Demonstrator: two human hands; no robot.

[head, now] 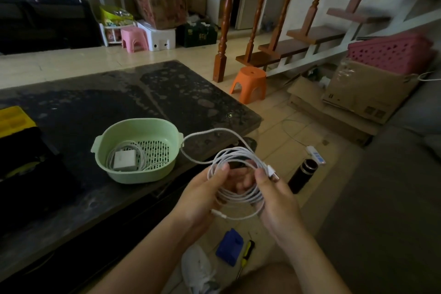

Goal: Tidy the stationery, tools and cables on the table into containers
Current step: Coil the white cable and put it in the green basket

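Observation:
A white cable point(235, 157) is wound into a coil in the air past the table's near right corner. My left hand point(205, 196) grips the coil's left side. My right hand point(274, 200) grips the right side, with a plug end sticking up by the thumb. A loose loop of the cable arcs over towards a green basket point(143, 126). That basket stands on the dark table point(95, 93) and holds a white charger block point(124, 160) with its own coiled lead.
A black and yellow toolbox point(16, 131) sits at the table's left edge. On the floor below lie a blue object point(230, 246), a yellow-handled screwdriver point(247, 253), a dark flask point(303, 174) and a white rag point(198, 267). An orange stool point(249, 83) stands beyond the table.

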